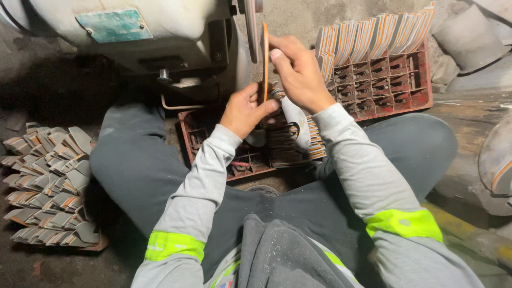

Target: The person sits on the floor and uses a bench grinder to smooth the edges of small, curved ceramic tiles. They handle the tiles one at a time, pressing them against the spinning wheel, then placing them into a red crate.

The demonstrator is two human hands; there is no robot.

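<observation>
I hold a thin orange-edged flat piece upright, edge-on to the camera, right beside the grinding wheel of a pale machine. My right hand grips its upper part, thumb pressed on the edge. My left hand pinches its lower end. Both hands hover over a red compartment crate that lies between my knees and has more such pieces in it.
A second red crate at the upper right carries a row of upright orange-and-grey pieces. Several grey pieces are stacked in rows on the floor at the left. A grey cone-shaped part lies at the far right.
</observation>
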